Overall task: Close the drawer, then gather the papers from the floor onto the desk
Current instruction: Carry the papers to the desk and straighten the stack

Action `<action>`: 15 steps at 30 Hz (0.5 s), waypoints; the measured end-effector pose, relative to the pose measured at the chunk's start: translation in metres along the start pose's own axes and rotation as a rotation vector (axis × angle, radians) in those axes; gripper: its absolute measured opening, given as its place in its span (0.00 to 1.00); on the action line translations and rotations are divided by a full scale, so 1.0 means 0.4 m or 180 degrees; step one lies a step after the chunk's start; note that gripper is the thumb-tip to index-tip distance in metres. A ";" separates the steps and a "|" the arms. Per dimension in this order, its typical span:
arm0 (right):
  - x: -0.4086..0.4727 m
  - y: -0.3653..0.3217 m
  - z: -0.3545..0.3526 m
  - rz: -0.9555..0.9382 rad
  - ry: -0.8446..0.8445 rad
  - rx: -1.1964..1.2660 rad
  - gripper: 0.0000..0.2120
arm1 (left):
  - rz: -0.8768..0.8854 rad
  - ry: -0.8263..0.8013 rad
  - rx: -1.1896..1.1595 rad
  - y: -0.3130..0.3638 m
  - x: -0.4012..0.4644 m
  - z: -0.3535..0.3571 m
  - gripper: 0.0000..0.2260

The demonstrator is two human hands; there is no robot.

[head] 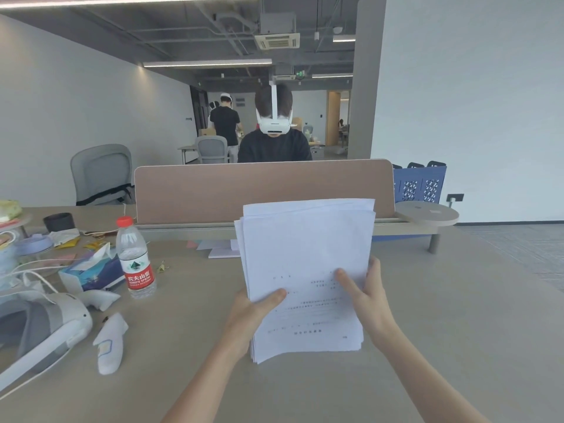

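Both hands grip the papers (308,270) upright over the desk (457,315), left hand (253,312) at seven o'clock, right hand (370,296) at four, thumbs pressed across the front, probably to square the edges before laying them down.

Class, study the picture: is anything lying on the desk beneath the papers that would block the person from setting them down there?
Nothing visible does. Both hands, left hand and right hand, hold the papers over bare desk. The water bottle stands well left.

Matt paper sheets (308,270), smooth desk (427,315)
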State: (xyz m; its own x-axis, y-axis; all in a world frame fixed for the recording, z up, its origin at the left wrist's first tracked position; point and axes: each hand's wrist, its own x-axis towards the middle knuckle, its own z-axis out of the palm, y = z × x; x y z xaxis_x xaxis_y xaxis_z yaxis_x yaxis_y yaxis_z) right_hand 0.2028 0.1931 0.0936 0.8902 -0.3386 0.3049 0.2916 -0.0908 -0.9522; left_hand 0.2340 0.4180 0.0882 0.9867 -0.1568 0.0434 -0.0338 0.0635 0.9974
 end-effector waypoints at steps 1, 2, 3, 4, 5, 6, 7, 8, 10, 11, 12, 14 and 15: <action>-0.005 0.015 0.002 0.0066 -0.0057 0.0069 0.20 | -0.0047 -0.0002 -0.0011 -0.013 -0.002 0.002 0.15; -0.011 0.028 0.005 0.0113 -0.0129 0.0114 0.18 | -0.0087 0.0018 -0.0022 -0.025 -0.002 0.006 0.17; -0.015 0.038 0.009 0.0125 -0.0183 0.0129 0.17 | -0.0125 0.0058 -0.0038 -0.034 -0.001 0.011 0.18; -0.016 0.042 0.011 0.0103 -0.0210 0.0131 0.16 | -0.0166 0.0104 -0.0055 -0.039 0.002 0.016 0.19; -0.014 0.040 0.013 0.0066 -0.0211 0.0129 0.16 | -0.0197 0.0160 -0.0081 -0.041 0.007 0.020 0.20; -0.010 0.033 0.013 0.0029 -0.0201 0.0134 0.14 | -0.0217 0.0223 -0.0103 -0.039 0.014 0.022 0.21; -0.003 0.025 0.011 -0.0004 -0.0181 0.0152 0.14 | -0.0214 0.0273 -0.0124 -0.037 0.021 0.022 0.22; 0.003 0.019 0.009 -0.0046 -0.0170 0.0170 0.14 | -0.0204 0.0309 -0.0136 -0.036 0.027 0.019 0.23; 0.004 0.021 0.005 -0.0113 -0.0152 0.0167 0.15 | -0.0185 0.0331 -0.0165 -0.045 0.031 0.019 0.19; 0.000 0.030 0.005 -0.0087 -0.0144 0.0151 0.15 | -0.0203 0.0329 -0.0168 -0.053 0.026 0.023 0.15; -0.007 0.045 0.005 -0.0019 -0.0132 0.0126 0.15 | -0.0246 0.0344 -0.0177 -0.063 0.019 0.029 0.11; -0.023 0.072 0.005 0.0102 -0.0125 0.0117 0.13 | -0.0305 0.0393 -0.0220 -0.086 0.007 0.039 0.09; -0.027 0.075 0.004 0.0117 -0.0135 0.0146 0.12 | -0.0297 0.0393 -0.0237 -0.088 0.004 0.042 0.09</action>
State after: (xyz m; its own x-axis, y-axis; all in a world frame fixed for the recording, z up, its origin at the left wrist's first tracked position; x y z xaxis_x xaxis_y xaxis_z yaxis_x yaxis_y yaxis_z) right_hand 0.2024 0.1956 0.0619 0.9143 -0.3009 0.2710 0.2731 -0.0358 -0.9613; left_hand 0.2343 0.3991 0.0540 0.9972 -0.0436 -0.0610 0.0661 0.1278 0.9896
